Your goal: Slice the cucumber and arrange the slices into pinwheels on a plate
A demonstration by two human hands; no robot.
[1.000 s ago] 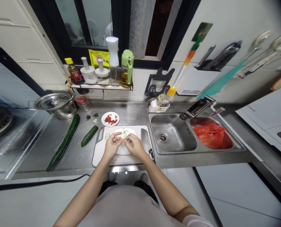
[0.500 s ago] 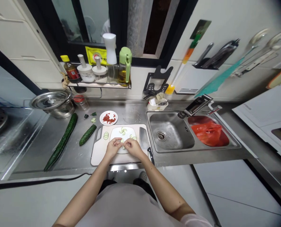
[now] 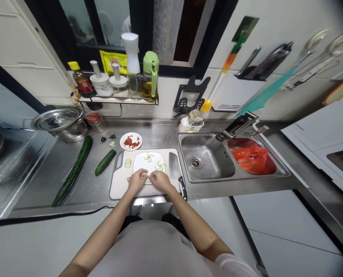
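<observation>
Leaning over the brushed-steel bench [image 3: 40, 181], the person seems to be arranging thin, pale-green cucumber slices [image 3: 147, 174] at the near edge of a smooth white rounded-square plate [image 3: 139, 162]. The left hand [image 3: 138, 181] and right hand [image 3: 160, 180] nearly meet there, fingers curled in close; whether either pair is clamped on a slice I can't tell. Two curling green-edged pinwheels [image 3: 160, 166] lie at the plate's far and right sides. The next move calls, I'd judge, for a light pinch and careful overlapping. Left on the cream board [image 3: 119, 188] sit moist-looking round slices [image 3: 128, 163]; further left, a bumpy dark-green cucumber piece [image 3: 105, 162].
</observation>
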